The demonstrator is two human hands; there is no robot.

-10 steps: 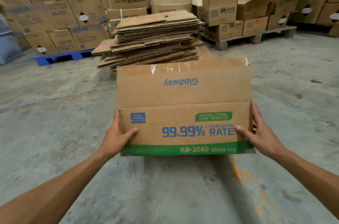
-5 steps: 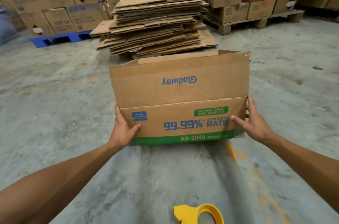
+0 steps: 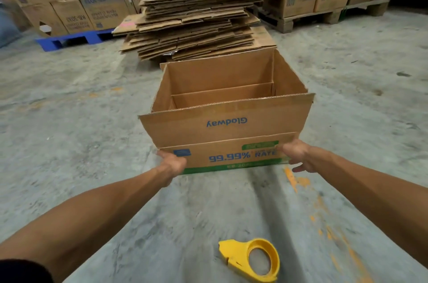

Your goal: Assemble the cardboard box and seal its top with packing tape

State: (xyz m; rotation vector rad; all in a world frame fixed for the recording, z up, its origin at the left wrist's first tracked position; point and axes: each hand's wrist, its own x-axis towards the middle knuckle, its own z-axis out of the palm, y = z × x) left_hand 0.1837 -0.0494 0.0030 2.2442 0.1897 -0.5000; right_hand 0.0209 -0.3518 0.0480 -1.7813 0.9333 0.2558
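A brown cardboard box (image 3: 222, 134) printed "Glodway" and "99.99% RATE" stands on the concrete floor with its top open and its flaps upright, the inside empty. My left hand (image 3: 172, 162) grips its lower near-left corner. At the lower near-right corner my right hand (image 3: 297, 155) holds the box, fingers wrapped round the side. A yellow tape dispenser (image 3: 252, 259) lies on the floor close to me, apart from the box.
A tall stack of flattened cartons (image 3: 196, 18) sits just behind the box. Stacked boxes on a blue pallet (image 3: 69, 39) stand at back left, more on a wooden pallet (image 3: 324, 18) at back right. Orange marks (image 3: 294, 178) streak the floor.
The box has been lowered and tipped so its open top now faces up. My view has dropped, bringing the whole tape dispenser into sight.
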